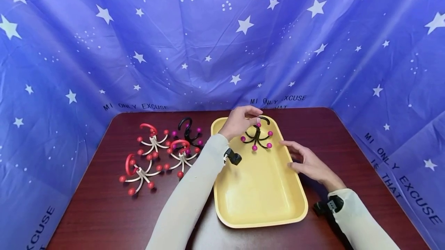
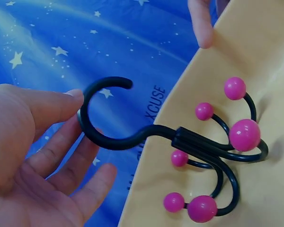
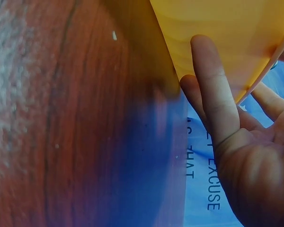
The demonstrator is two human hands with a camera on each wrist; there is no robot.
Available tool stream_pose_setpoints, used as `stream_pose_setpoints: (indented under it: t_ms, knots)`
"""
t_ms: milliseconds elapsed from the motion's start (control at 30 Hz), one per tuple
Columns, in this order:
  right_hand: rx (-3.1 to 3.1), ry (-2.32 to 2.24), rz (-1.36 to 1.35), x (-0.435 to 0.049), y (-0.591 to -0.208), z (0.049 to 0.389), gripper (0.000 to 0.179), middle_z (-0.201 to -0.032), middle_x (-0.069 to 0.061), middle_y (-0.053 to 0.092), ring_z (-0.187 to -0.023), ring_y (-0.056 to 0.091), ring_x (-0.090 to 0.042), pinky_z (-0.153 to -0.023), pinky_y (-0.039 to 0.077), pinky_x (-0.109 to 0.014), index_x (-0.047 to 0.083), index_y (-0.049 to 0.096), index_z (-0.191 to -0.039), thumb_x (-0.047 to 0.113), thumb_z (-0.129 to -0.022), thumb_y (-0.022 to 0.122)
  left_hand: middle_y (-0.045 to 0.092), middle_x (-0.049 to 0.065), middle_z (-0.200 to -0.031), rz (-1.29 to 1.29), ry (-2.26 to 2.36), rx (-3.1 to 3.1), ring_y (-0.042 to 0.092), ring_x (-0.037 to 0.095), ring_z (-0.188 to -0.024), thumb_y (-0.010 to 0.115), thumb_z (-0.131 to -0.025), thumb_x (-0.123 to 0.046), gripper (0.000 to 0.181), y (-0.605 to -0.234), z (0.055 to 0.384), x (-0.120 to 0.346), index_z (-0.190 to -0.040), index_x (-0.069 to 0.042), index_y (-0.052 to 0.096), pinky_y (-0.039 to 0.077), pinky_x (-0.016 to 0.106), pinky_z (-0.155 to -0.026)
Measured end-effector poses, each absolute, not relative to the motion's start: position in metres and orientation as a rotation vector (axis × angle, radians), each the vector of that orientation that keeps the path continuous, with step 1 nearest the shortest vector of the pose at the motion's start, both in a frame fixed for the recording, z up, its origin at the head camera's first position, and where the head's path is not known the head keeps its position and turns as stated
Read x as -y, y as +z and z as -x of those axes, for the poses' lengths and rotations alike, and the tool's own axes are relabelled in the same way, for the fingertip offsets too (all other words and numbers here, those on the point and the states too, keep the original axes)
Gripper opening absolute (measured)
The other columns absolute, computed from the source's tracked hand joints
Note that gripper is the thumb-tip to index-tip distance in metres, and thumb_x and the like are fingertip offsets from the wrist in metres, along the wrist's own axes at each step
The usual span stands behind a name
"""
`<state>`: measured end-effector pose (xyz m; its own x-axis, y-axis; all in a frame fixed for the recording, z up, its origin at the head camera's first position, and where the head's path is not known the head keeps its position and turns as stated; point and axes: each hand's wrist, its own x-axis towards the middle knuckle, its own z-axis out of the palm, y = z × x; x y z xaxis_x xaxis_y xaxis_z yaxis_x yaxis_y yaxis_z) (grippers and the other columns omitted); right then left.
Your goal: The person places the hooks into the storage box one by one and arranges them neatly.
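Hook, black, pink-ball-tipped, at far end of yellow rectangular tray; left hand pinches it; right hand, loose-fingered, flanks tray's right side.

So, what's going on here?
A person's left hand pinches the curved end of a black hook with pink balls, at the far end of a yellow tray. The right hand has its fingers against the tray's right side. Left of the tray, on the table, are three red-and-white hooks and another black hook.
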<state>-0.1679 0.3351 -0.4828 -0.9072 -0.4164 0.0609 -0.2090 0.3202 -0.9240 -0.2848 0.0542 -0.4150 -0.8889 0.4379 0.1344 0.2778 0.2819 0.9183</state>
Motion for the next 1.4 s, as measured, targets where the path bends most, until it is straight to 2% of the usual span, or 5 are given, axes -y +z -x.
stream_pose_setpoints:
  t_ms: [300, 600, 767, 1133, 1400]
  knots:
    - [-2.405, -1.613, 0.598, -0.335, -0.484, 0.169, 0.07, -0.139, -0.036, 0.056, -0.112, 0.07, -0.018, -0.074, 0.064, -0.036, -0.006, 0.04, -0.156, -0.01, -0.09, 0.063, 0.076, -0.001, -0.123, -0.713, 1.664, -2.386, 0.07, 0.01, -0.109, 0.076, -0.1, -0.017, 0.024, -0.399, 0.28, -0.051, -0.123, -0.021, 0.076, 0.058, 0.026, -0.092]
    - [-2.409, -1.597, 0.588, -0.335, -0.483, 0.171, 0.07, -0.144, -0.035, 0.053, -0.114, 0.07, -0.016, -0.079, 0.064, -0.035, -0.005, 0.041, -0.155, -0.008, -0.089, 0.064, 0.077, -0.003, -0.118, -0.756, 1.705, -2.401, 0.071, 0.01, -0.109, 0.077, -0.099, -0.022, 0.026, -0.379, 0.268, -0.033, -0.125, -0.017, 0.075, 0.058, 0.028, -0.094]
    - [-2.406, -1.603, 0.59, -0.334, -0.482, 0.171, 0.069, -0.145, -0.035, 0.051, -0.115, 0.07, -0.017, -0.079, 0.064, -0.035, -0.005, 0.041, -0.155, -0.008, -0.09, 0.064, 0.076, -0.003, -0.121, -0.774, 1.724, -2.403, 0.07, 0.011, -0.111, 0.077, -0.099, -0.023, 0.027, -0.368, 0.26, -0.018, -0.126, -0.018, 0.075, 0.058, 0.027, -0.093]
    - [-2.369, -1.63, 0.585, -0.336, -0.483, 0.172, 0.07, -0.144, -0.037, 0.049, -0.114, 0.07, -0.013, -0.077, 0.065, -0.036, -0.006, 0.038, -0.156, -0.011, -0.091, 0.063, 0.078, -0.003, -0.116, -0.778, 1.824, -2.462, 0.071, 0.012, -0.108, 0.078, -0.098, -0.022, 0.023, -0.349, 0.244, 0.022, -0.12, -0.019, 0.076, 0.057, 0.035, -0.096]
    - [-2.358, -1.632, 0.591, -0.335, -0.481, 0.171, 0.069, -0.142, -0.035, 0.051, -0.114, 0.07, -0.015, -0.077, 0.065, -0.037, -0.006, 0.038, -0.156, -0.01, -0.092, 0.064, 0.078, 0.003, -0.115, -0.73, 1.862, -2.494, 0.072, 0.016, -0.102, 0.078, -0.096, -0.017, 0.024, -0.344, 0.233, 0.055, -0.12, -0.013, 0.076, 0.057, 0.032, -0.09]
